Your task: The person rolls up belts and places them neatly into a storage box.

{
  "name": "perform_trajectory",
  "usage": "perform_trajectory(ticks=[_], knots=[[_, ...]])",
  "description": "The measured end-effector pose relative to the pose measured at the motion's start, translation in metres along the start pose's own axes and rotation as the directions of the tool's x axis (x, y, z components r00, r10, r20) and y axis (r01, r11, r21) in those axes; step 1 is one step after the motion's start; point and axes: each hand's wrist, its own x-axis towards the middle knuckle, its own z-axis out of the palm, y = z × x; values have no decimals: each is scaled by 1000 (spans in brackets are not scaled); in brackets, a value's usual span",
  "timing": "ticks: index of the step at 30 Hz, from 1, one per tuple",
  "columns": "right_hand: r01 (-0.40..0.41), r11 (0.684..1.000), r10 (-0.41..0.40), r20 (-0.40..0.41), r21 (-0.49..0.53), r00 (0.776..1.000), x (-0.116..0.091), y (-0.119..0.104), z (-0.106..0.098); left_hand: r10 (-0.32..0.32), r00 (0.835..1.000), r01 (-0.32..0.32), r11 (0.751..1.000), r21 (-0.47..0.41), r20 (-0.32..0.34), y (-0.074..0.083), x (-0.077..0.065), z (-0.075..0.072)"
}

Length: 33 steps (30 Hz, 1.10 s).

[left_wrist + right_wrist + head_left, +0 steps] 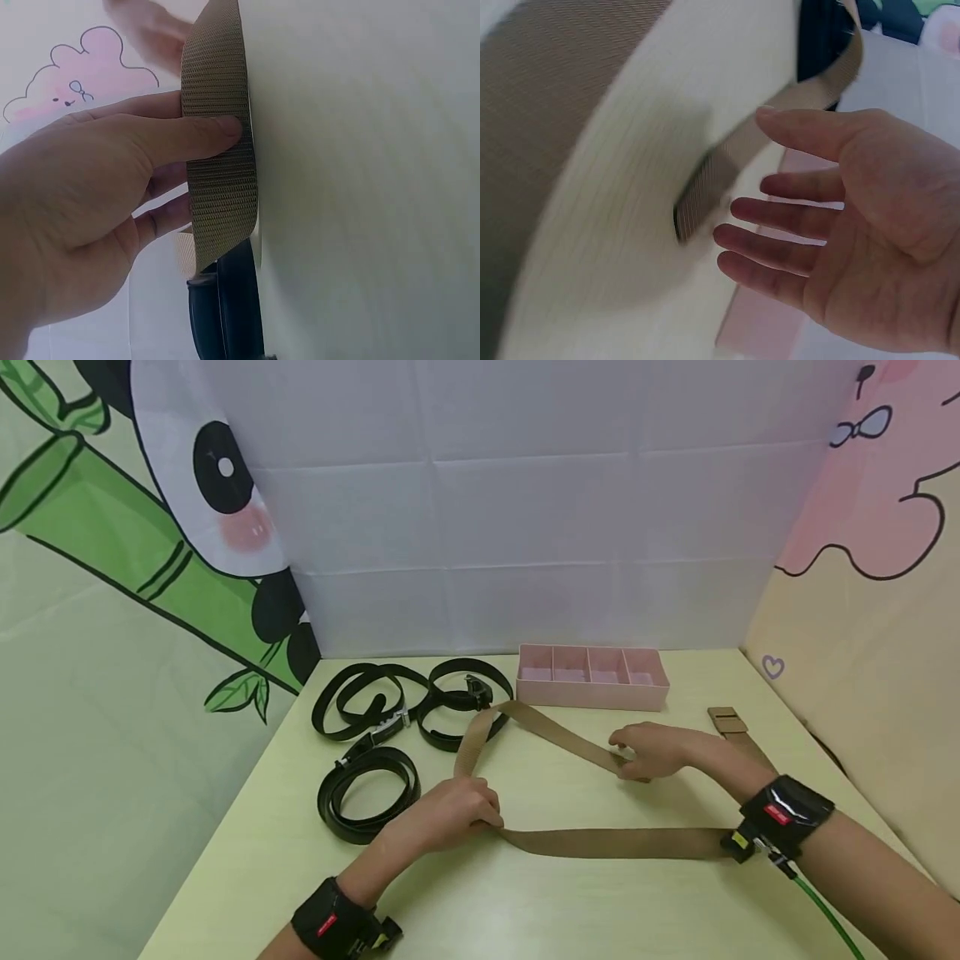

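A tan webbing belt point(622, 843) lies in a wide bend across the table, its flat buckle point(726, 720) at the right beyond the right forearm. My left hand point(453, 814) pinches the strap at the left bend. In the left wrist view its thumb point(217, 135) presses the near face of the webbing, with the other fingers behind. My right hand point(660, 750) hovers by the belt's free end. The right wrist view shows its fingers point(772, 247) extended and spread, with the angled belt tip point(694, 214) beyond them.
Rolled black belts lie at the left: one coil point(330, 806) near the left forearm, another point(318, 710) behind it, and a third point(472, 664) by the tan strap's far bend. A pink divided box point(592, 695) stands at the back, before the pale wall point(525, 518).
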Motion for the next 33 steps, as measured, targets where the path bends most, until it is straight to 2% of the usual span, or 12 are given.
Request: perform_trajectory(ticks=[3, 6, 10, 13, 16, 20, 22, 25, 27, 29, 32, 33], knots=[[9, 1000, -10, -47, -12, 999, 27, -4, 4, 14, 1000, -14, 1000, -1, -9, 4, 4, 1], [29, 1000, -27, -134, 9, 991, 53, 5, 16, 18, 1000, -18, 1000, 11, -7, 5, 6, 2], [36, 998, -20, -253, 59, 967, 90, 39, 38, 0, 1000, -1, 1000, 21, 19, 6, 7, 3], [52, 995, -19, -333, 90, 943, 107, 61, 48, -10, 1000, 10, 1000, 13, 26, 7, 7, 3], [61, 995, -26, -372, 82, 928, 97, 51, 37, -3, 1000, 2, 1000, 12, 18, 7, 6, 1], [26, 993, 24, -407, 117, 913, 65, 22, 12, 0, 1000, 0, 1000, 19, 11, 5, 3, 0], [5, 987, 68, -447, 161, 892, 54, 20, 4, -6, 1000, 6, 1000, 19, 8, 4, 1, 0], [-15, 975, 133, -522, 224, 842, 38, 26, -7, -13, 1000, 13, 1000, 15, 3, 1, -1, -1], [7, 950, 168, -528, 313, 833, 28, 33, -13, -19, 1000, 19, 1000, 16, 0, 0, -2, -2], [48, 915, 173, -496, 401, 851, 16, 40, -20, -18, 1000, 18, 1000, 21, 0, -2, -4, -3], [79, 837, 163, -384, 542, 909, -3, 46, -32, -14, 1000, 14, 1000, 26, -1, -3, -5, -3], [81, 826, 151, -357, 558, 922, -8, 47, -36, -14, 1000, 14, 1000, 27, -2, -4, -6, -3]])
